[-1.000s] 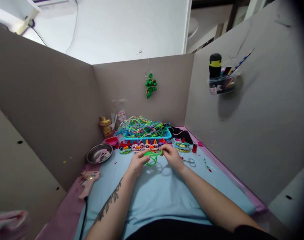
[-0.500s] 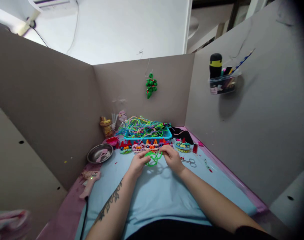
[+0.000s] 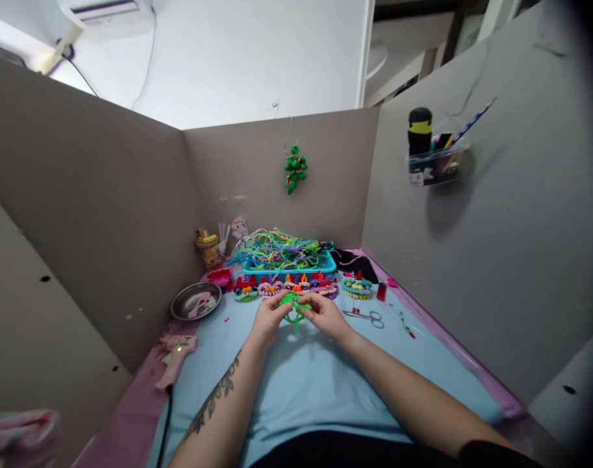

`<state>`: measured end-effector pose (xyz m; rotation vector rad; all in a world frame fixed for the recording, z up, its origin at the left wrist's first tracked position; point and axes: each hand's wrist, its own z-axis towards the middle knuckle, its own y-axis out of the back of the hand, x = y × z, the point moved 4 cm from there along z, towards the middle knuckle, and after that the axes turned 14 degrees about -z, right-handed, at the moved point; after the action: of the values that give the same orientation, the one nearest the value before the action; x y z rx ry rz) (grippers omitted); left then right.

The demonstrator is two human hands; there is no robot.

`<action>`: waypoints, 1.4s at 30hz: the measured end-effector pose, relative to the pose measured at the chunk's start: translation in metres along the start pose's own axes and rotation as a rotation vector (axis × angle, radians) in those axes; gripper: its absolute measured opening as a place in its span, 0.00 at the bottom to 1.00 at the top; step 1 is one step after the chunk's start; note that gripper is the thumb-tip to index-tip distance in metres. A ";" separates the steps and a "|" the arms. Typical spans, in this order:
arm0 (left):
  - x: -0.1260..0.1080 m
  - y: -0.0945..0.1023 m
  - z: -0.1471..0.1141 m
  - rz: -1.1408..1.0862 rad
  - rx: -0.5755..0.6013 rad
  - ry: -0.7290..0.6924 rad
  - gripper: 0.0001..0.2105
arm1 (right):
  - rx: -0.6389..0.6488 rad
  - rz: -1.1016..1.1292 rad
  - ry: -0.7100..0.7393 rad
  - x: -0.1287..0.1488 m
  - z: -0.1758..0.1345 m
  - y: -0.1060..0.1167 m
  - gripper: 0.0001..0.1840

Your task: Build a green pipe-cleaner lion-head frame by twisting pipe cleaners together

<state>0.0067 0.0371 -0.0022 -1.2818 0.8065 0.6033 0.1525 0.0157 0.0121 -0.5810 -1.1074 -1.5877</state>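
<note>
Observation: two-handed pinch above cloth

Tall grey smooth-faced panels point(image 3: 238, 156) are enclosing the work area at the back and both sides. The pink-covered desk point(image 3: 123, 409) is lying between them and carrying a wide light blue fabric cloth point(image 3: 325, 396), which is wrinkling toward the wearer.

A rectangular blue plastic tray point(image 3: 257, 270) is standing at the far end, bearing a heap of tangled multicoloured strands point(image 3: 284, 250). Five multicoloured braided pieces point(image 3: 297, 284) are sitting in front of it; the rightmost is standing apart from the rest.

A round silver metal bowl point(image 3: 182, 307) is resting at the far left, holding a pink item and small white bits. A clear plastic box point(image 3: 417, 170) is hanging on the right panel, with a black-and-yellow cylinder point(image 3: 419, 133) upright in it. A pink glue gun point(image 3: 180, 356) is lying nearer, on the left, its green light showing.

The left hand point(image 3: 268, 320) is pinching a thin, bright green looped strand point(image 3: 292, 314) between thumb and fingers. The right hand point(image 3: 328, 316) is pinching its right side, fingertips near the left ones. The strand is hanging between the hands, above the cloth.

Silver metal scissors point(image 3: 375, 319) are lying right of the right hand; tiny red pieces point(image 3: 356, 311) are lying just beside them.
</note>
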 end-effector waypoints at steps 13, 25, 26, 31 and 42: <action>0.003 0.004 0.000 0.040 -0.070 -0.118 0.27 | -0.070 -0.250 0.038 0.007 -0.017 -0.023 0.56; 0.003 0.002 0.000 -0.003 -0.091 -0.108 0.26 | -0.232 -0.278 0.051 0.010 -0.017 -0.014 0.36; 0.003 0.002 0.000 -0.008 -0.095 -0.102 0.27 | -0.250 -0.293 0.051 0.009 -0.017 -0.013 0.35; 0.002 0.003 -0.002 -0.023 -0.104 -0.101 0.28 | -0.311 -0.307 0.032 0.006 -0.015 -0.006 0.21; 0.002 0.007 0.001 0.012 -0.086 -0.159 0.27 | 0.034 -0.326 0.263 0.031 -0.020 -0.015 0.07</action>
<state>0.0029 0.0390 -0.0076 -1.2898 0.6638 0.7467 0.1317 -0.0171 0.0229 -0.1644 -1.0631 -1.8586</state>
